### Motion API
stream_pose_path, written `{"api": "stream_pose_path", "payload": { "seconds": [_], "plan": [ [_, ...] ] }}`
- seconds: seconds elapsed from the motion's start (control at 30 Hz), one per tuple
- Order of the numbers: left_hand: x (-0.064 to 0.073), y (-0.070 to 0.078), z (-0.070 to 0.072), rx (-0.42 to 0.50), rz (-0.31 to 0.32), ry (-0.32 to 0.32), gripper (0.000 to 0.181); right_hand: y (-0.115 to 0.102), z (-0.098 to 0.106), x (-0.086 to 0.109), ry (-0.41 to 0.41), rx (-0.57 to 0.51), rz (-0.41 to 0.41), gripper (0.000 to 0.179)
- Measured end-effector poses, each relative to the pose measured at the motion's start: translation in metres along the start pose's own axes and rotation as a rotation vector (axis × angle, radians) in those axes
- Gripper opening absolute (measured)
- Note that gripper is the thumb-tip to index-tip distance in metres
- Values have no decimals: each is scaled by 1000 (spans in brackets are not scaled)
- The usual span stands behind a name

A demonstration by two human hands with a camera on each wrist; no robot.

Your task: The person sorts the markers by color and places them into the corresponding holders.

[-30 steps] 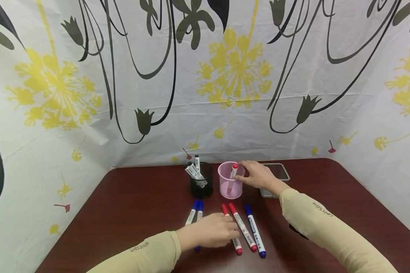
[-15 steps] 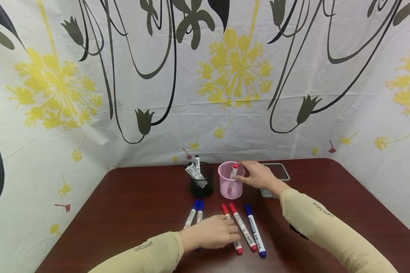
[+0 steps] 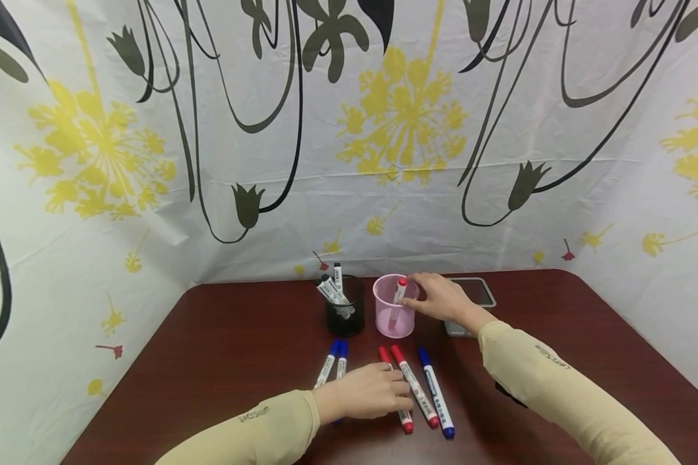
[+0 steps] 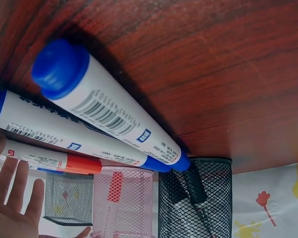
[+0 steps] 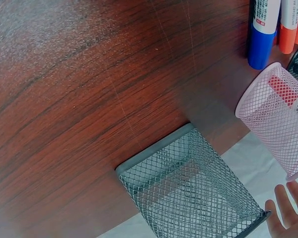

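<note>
My left hand (image 3: 369, 391) reaches over a red-capped marker (image 3: 406, 423) on the table, its fingers loosely bent in the head view. In the left wrist view its fingers (image 4: 18, 186) look extended, tips right at the red marker's barrel. Toward the back, my right hand (image 3: 442, 297) grips the rim of a pink mesh pen cup (image 3: 382, 320), thumb at the front and fingers behind. Inside that cup leans a red-capped marker (image 3: 399, 292). To its left stands a black mesh pen cup (image 3: 357, 316) with several black-capped markers.
Two blue-capped markers (image 3: 326, 371) lie left, partly under my left hand. Another red marker (image 3: 414, 387) and a blue marker (image 3: 437, 400) lie right of it. A grey rectangular mesh holder (image 5: 188, 198) stands behind my right hand. A patterned cloth (image 3: 302, 148) hangs behind the table.
My left hand has shifted slightly to the right over the red marker. The right hand has stayed at the pink cup, and the markers on the table lie as before.
</note>
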State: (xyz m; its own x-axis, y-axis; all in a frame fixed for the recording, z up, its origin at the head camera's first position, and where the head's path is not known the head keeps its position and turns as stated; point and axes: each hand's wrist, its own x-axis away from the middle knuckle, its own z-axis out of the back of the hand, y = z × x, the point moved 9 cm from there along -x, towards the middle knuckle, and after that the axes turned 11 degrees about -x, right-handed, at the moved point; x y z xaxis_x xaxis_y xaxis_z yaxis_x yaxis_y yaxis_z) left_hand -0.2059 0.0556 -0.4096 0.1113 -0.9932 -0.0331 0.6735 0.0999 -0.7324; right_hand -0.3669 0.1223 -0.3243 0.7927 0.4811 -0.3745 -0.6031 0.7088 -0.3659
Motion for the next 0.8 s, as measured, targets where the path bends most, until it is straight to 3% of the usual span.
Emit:
{"api": "stream_pose_path", "payload": {
  "seconds": [0.43, 0.8],
  "plan": [
    [-3, 5, 2, -5, -31, -1, 11, -1, 2, 0, -1, -3, 1, 57],
    [3, -2, 22, 21, -4, 103, 20, 1, 0, 0, -4, -4, -11, 57]
  ]
}}
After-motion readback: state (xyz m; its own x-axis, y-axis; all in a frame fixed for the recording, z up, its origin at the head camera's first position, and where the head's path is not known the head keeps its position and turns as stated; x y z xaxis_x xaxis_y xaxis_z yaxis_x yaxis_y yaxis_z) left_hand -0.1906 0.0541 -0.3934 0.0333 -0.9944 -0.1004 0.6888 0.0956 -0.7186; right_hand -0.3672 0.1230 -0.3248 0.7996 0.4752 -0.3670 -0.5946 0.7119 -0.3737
